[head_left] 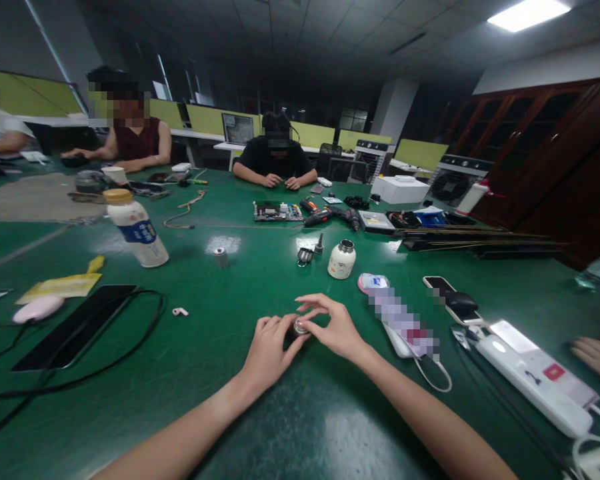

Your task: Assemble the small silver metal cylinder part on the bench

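Note:
Near the middle of the green table (pixel 190 373), my left hand (pixel 269 353) has its fingers curled round a small round metal piece (pixel 300 326), most of which they hide. Thumb and fingertips of my right hand (pixel 335 330) close on the top of that same piece. Its exact kind is too small to make out. Just beyond stands an open white bottle (pixel 342 260) with a metal neck. Left of the bottle lie a dark cap with a ring (pixel 305 257) and a small dark stemmed part (pixel 319 244). A grey metal cylinder (pixel 221 257) stands further left.
A yellow-capped drink bottle (pixel 137 230), a black tablet (pixel 77 327) with a cable and a white earbud (pixel 181 311) lie left. Phones and a power strip (pixel 530 383) are right. Beyond are a circuit board (pixel 278 212) and drills (pixel 347 217). Other people sit round the table.

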Action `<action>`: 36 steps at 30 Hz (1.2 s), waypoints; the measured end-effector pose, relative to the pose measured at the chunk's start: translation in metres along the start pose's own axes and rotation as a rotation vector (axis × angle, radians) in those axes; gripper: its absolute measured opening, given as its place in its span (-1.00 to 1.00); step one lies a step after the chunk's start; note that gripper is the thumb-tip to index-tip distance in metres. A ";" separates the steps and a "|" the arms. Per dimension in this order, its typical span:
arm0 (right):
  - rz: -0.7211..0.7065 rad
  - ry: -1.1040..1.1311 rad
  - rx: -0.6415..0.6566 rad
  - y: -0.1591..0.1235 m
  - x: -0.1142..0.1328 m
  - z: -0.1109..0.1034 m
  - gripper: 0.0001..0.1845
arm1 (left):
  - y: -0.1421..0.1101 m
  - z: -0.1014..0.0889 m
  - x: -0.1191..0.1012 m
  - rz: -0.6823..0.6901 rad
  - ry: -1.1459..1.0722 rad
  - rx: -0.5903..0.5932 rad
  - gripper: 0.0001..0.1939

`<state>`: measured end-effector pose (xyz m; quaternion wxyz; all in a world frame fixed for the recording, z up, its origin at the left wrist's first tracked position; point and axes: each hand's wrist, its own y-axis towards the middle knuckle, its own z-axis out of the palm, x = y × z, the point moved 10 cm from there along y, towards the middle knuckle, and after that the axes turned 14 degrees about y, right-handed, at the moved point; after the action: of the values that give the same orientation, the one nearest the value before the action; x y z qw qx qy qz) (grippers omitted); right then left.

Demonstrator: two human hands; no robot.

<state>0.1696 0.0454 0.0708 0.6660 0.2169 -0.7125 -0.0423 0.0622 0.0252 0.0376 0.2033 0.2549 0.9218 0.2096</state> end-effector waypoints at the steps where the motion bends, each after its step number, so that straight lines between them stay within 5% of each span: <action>1: 0.006 0.003 -0.014 0.000 0.000 -0.001 -0.59 | 0.000 0.000 0.000 -0.001 -0.001 0.002 -0.74; 6: 0.032 0.031 -0.032 -0.001 -0.005 -0.001 -0.57 | 0.000 0.001 0.000 0.000 -0.001 0.017 -0.74; 12: -0.101 -0.003 -0.071 0.001 0.004 -0.009 -0.69 | 0.001 0.001 0.002 -0.024 -0.013 0.016 -0.75; 16: -0.073 0.060 -0.087 0.006 0.003 -0.022 -0.56 | 0.001 0.000 0.005 -0.062 -0.022 0.007 -0.75; 22: 0.014 0.063 0.059 0.002 -0.008 -0.002 -0.47 | 0.002 -0.001 0.005 -0.055 -0.027 -0.002 -0.76; 28: -0.113 -0.075 -0.016 -0.002 0.003 -0.001 -0.61 | 0.002 0.000 0.002 -0.036 -0.014 0.009 -0.77; 36: -0.145 -0.054 -0.052 -0.002 0.000 -0.004 -0.54 | 0.001 0.000 0.001 -0.008 -0.037 0.007 -0.79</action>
<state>0.1737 0.0440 0.0703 0.6471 0.2492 -0.7113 -0.1148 0.0614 0.0270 0.0382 0.2200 0.2559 0.9197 0.2009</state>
